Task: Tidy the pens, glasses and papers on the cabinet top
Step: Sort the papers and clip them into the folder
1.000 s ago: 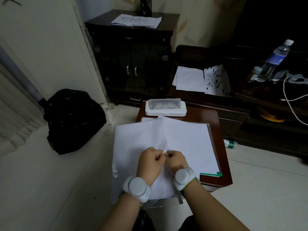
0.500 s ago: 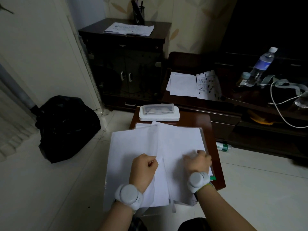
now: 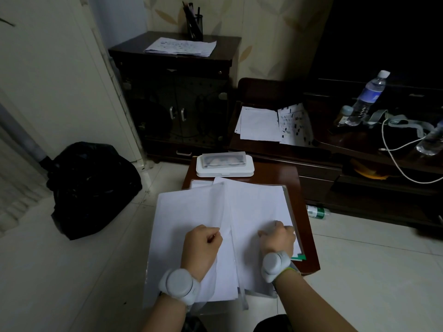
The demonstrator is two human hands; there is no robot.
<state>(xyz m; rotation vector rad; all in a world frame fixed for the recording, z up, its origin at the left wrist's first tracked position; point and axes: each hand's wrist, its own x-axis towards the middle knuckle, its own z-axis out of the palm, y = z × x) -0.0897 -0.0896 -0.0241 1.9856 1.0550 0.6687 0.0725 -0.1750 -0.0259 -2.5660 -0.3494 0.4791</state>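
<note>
Left to right, head view. My left hand (image 3: 202, 245) is curled, pinching the inner edge of the left sheaf of white papers (image 3: 189, 212), which hangs over the left edge of the small wooden table (image 3: 266, 172). My right hand (image 3: 278, 238) is curled over the right sheaf (image 3: 259, 204) near its right margin; I cannot tell whether the fingertips pinch a sheet or only press it. The glasses case (image 3: 224, 164), closed, sits at the table's far end, just beyond the papers. Pens stand in a holder (image 3: 194, 26) on the far cabinet (image 3: 175, 92), beside more papers there.

To do this step well, I judge the two sheaves should be drawn together, edges squared against the tabletop, with the overhanging left sheaf supported so that no sheets slide to the floor.

Against the frame one second earlier: my hands then met at the centre fold; they now sit well apart, the right having travelled to the right margin.
</note>
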